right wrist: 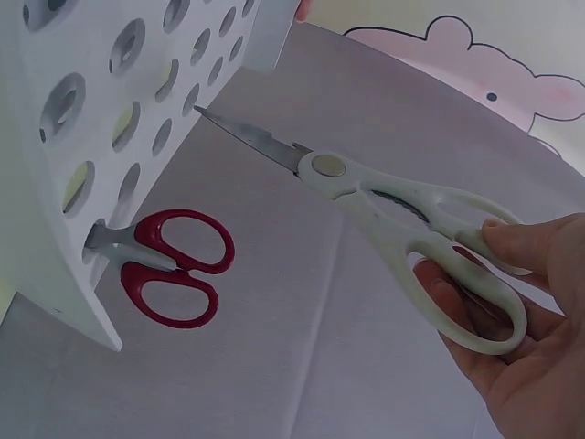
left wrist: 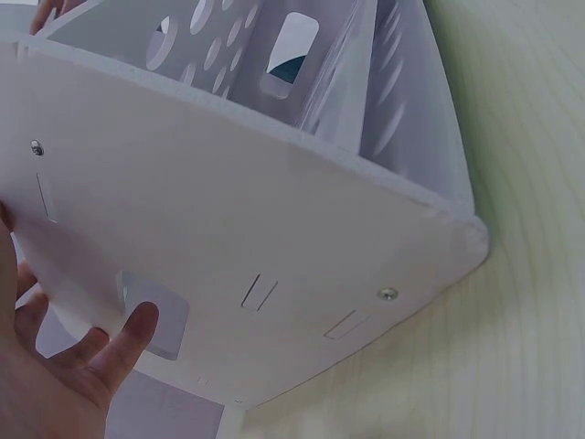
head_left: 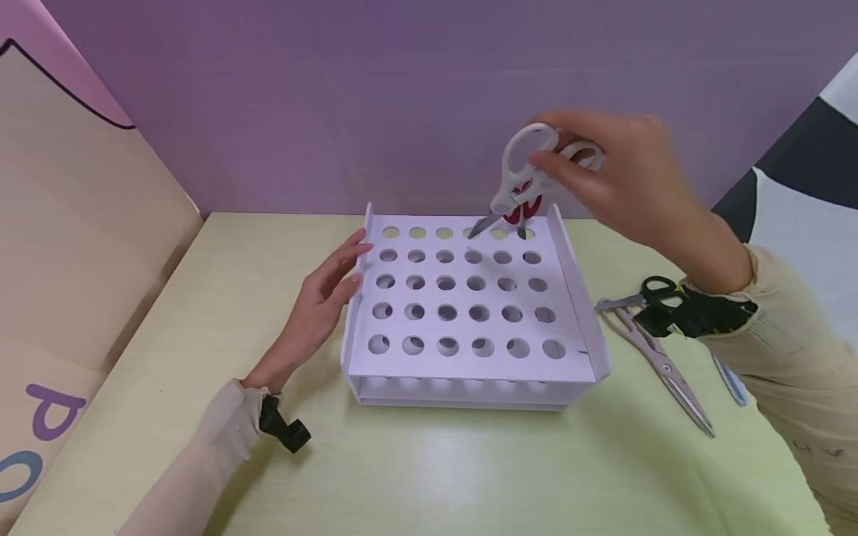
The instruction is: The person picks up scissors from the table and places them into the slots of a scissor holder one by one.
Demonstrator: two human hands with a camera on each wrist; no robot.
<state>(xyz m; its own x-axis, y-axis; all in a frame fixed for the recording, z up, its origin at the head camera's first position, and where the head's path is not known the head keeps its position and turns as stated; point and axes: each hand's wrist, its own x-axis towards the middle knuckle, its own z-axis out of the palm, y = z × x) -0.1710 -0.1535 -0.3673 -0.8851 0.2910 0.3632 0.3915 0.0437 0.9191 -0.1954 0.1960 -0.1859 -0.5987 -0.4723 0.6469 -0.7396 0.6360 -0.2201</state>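
Note:
My right hand [head_left: 620, 167] grips the handles of white scissors [right wrist: 366, 192]. Their closed blades point down at the back row of holes in a white rack [head_left: 462, 298], tip right at one hole. Red-handled scissors [right wrist: 178, 270] stand in the back-row hole at the right corner, handles up. At the rack's left side, my left hand [head_left: 318, 298] rests its fingers on the side panel [left wrist: 210, 210], thumb by the rectangular cutout and fingers stretched along the edge.
On the table to the right lie black-handled scissors [head_left: 660, 292], larger scissors with pinkish-grey handles [head_left: 660, 361] and a blue item [head_left: 731, 381] partly behind the right sleeve. A purple backdrop [head_left: 375, 104] rises behind the table [head_left: 429, 469].

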